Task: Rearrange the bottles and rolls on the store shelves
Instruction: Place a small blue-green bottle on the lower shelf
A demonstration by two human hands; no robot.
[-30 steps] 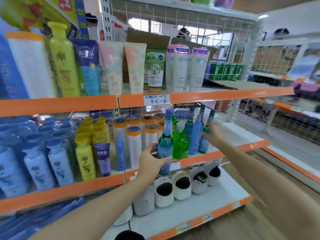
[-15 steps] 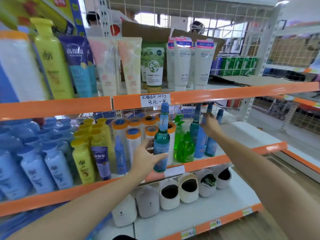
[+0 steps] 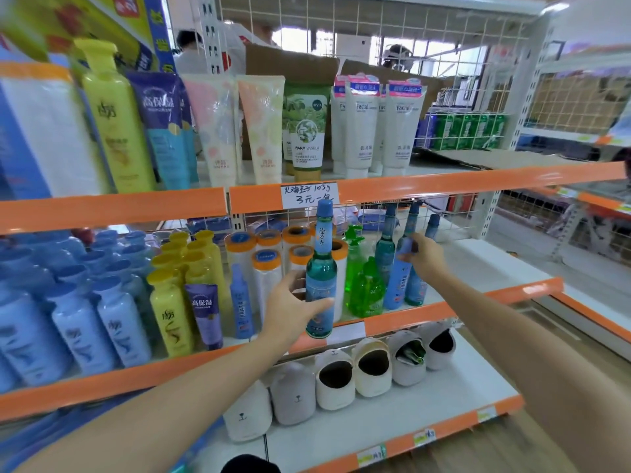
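My left hand (image 3: 293, 307) grips a tall teal glass bottle (image 3: 320, 278) with a blue cap, held upright just in front of the middle shelf's orange edge (image 3: 426, 317). Behind it stand several white rolls with orange ends (image 3: 269, 268). My right hand (image 3: 423, 256) reaches into the same shelf and closes on a light blue bottle (image 3: 397, 285) that stands among other teal bottles (image 3: 386, 247). Two green pump bottles (image 3: 365, 288) sit between my hands.
Yellow bottles (image 3: 170, 302) and pale blue bottles (image 3: 78, 322) fill the middle shelf's left side. Tubes line the upper shelf (image 3: 358, 128). White and grey cup-shaped holders (image 3: 372, 367) sit on the bottom shelf. The shelf's right part (image 3: 485, 264) is bare white.
The teal bottle has risen off the shelf edge in my left hand and come slightly toward me. My right hand has shifted from the teal bottles onto the light blue one.
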